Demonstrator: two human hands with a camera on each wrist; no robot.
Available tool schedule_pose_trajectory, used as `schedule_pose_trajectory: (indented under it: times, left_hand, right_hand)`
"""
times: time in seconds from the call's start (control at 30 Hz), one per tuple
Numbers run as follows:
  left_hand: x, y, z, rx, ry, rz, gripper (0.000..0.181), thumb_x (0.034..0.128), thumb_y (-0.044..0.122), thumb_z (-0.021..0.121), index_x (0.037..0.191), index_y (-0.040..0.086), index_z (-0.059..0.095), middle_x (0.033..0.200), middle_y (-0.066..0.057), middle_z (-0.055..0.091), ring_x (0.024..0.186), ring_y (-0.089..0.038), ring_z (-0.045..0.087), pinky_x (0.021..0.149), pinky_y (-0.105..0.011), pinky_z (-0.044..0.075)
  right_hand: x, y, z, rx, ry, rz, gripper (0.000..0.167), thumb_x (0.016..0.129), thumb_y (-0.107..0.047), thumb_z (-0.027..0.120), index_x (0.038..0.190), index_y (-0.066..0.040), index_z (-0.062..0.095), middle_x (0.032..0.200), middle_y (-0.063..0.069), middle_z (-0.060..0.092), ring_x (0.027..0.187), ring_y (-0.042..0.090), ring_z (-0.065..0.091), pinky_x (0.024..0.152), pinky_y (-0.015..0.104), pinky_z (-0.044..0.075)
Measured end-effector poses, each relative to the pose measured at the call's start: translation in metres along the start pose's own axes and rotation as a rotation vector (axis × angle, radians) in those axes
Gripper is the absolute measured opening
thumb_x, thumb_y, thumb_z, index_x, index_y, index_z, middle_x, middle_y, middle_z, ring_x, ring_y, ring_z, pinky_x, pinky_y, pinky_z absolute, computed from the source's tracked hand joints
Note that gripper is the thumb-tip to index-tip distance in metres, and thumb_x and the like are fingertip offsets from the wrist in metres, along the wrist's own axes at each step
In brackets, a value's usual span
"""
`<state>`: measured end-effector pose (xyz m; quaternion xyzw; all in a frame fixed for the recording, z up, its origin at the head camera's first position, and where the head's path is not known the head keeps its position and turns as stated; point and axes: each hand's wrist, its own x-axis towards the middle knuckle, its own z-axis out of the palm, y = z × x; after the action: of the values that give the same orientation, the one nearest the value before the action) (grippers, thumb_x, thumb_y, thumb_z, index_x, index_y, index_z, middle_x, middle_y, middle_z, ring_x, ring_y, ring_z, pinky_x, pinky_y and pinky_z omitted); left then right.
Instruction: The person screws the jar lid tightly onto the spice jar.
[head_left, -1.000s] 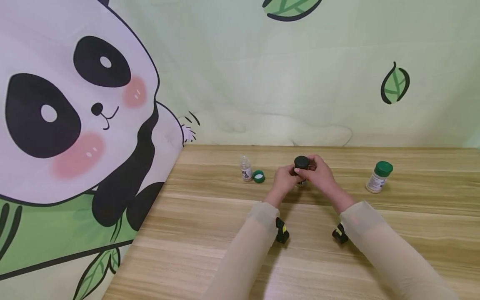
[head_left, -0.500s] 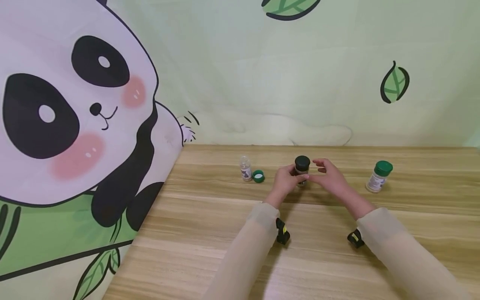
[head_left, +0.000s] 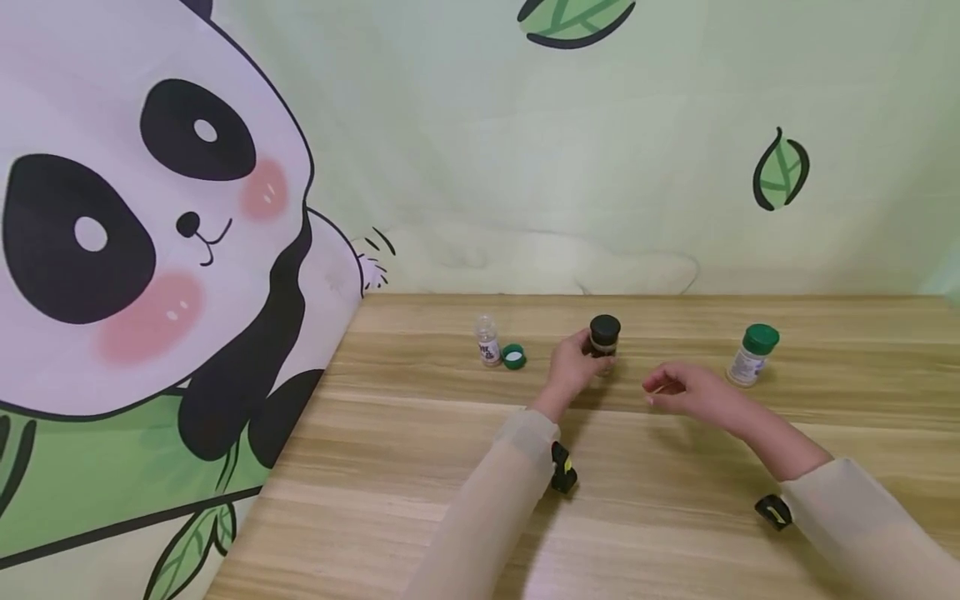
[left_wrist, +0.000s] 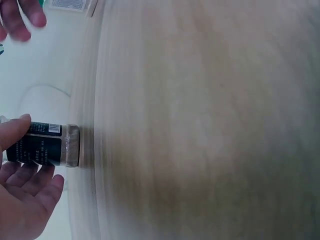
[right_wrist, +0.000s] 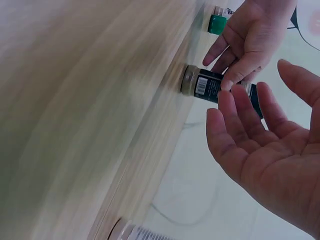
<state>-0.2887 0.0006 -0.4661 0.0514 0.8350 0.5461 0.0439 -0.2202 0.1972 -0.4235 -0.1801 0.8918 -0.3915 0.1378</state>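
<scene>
A black-capped jar [head_left: 604, 330] with a dark label stands on the wooden table, and my left hand [head_left: 573, 367] grips its body. In the left wrist view, the thumb and fingers of my left hand [left_wrist: 25, 190] lie on both sides of the jar [left_wrist: 42, 145]. My right hand [head_left: 693, 393] is off to the right of the jar, holding nothing, its fingers loosely bent. The right wrist view shows the palm of my right hand [right_wrist: 270, 150], with the jar [right_wrist: 207, 86] beyond the fingertips.
Left of the jar stand a small clear bottle [head_left: 487, 342] without a cap and, beside it, a green cap [head_left: 513, 357] lying on the table [head_left: 420, 467]. A green-lidded jar [head_left: 752, 355] stands on the right. A panda-printed cloth [head_left: 480, 167] hangs behind.
My right hand has let go of the black-capped jar and moved right and toward the near side. My left hand has kept its grip, and the jar has stayed in place.
</scene>
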Motion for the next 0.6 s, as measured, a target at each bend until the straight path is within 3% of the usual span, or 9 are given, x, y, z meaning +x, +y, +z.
schedule_pose_trajectory:
  times: [0.13,0.3,0.5,0.6]
  left_hand:
    - [0.002,-0.002,-0.001,0.033,-0.010,0.019,0.042,0.0877,0.004,0.078,0.128,0.003,0.067,0.132,-0.017,0.070,0.131,-0.033,0.063,0.112,-0.043,0.048]
    - [0.003,-0.004,-0.002,0.041,-0.037,0.025,0.042,0.0884,0.004,0.077,0.128,0.003,0.066,0.133,-0.018,0.070,0.132,-0.034,0.061,0.114,-0.045,0.047]
    - [0.001,0.000,-0.011,0.040,-0.063,0.009,0.060,0.0902,0.008,0.076,0.146,0.005,0.054,0.144,-0.020,0.061,0.137,-0.037,0.056,0.113,-0.046,0.047]
    - [-0.002,0.006,-0.021,0.041,-0.083,0.008,0.060,0.0944,0.011,0.072,0.150,0.005,0.051,0.146,-0.021,0.059,0.136,-0.037,0.057,0.110,-0.045,0.050]
  right_hand:
    - [-0.011,0.009,-0.002,-0.007,-0.024,-0.043,0.028,0.098,-0.011,0.067,0.116,0.010,0.065,0.107,0.018,0.074,0.096,0.010,0.064,0.078,0.022,0.053]
    - [-0.021,0.019,-0.004,0.036,-0.033,-0.035,0.029,0.100,-0.012,0.064,0.118,0.011,0.063,0.109,0.017,0.073,0.092,-0.003,0.058,0.078,0.021,0.052]
    - [-0.029,0.017,-0.011,0.063,-0.040,0.020,0.033,0.104,-0.018,0.059,0.124,0.009,0.061,0.118,0.021,0.071,0.101,0.008,0.062,0.080,0.025,0.054]
    - [-0.031,0.011,-0.016,0.104,-0.054,0.022,0.036,0.105,-0.020,0.057,0.127,0.009,0.058,0.121,0.023,0.069,0.103,0.012,0.064,0.082,0.028,0.055]
